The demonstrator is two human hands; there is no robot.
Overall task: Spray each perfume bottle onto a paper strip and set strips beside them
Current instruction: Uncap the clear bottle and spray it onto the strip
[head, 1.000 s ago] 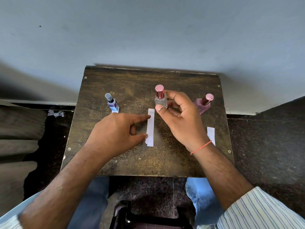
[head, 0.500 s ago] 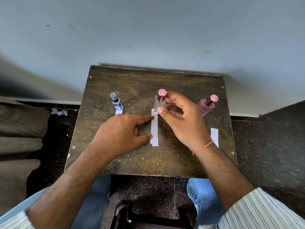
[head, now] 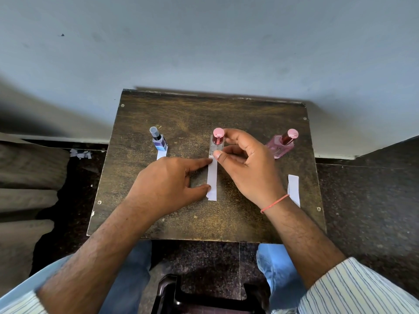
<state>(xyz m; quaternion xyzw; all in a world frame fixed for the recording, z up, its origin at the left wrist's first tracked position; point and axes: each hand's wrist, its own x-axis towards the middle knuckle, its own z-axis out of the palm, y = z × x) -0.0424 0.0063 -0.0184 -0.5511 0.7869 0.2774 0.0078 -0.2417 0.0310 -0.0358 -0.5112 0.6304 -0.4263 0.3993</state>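
The small clear glass perfume bottle with a shiny pink cap point(head: 217, 141) stands upright at the middle of the dark, worn wooden tabletop point(head: 197, 220), in the row of three. The right hand point(head: 246, 164) is curled round it, thumb tip low on its front face and a finger up by the cap, which looks like a steadying grip while the bottle is settled in its place. Directly in front of the bottle lies a narrow white paper strip point(head: 212, 177), its far end touching or just meeting the bottle's base; it runs straight toward the person. The left hand point(head: 167, 182) is spread open and relaxed, forefinger tip against the strip's far left edge and thumb tip against its near left corner, apparently nudging it square to the bottle so that scent and strip pair up clearly.

To the left stands a small blue-and-clear bottle with a grey cap point(head: 158, 140), a short white strip point(head: 161, 154) showing just in front of it before the left hand hides the rest. To the right a pink glass bottle with a pink cap point(head: 282, 143) leans in the wide lens; its white strip point(head: 293, 189) lies well apart, nearer the tabletop's right edge, so that pair probably remains to be done.
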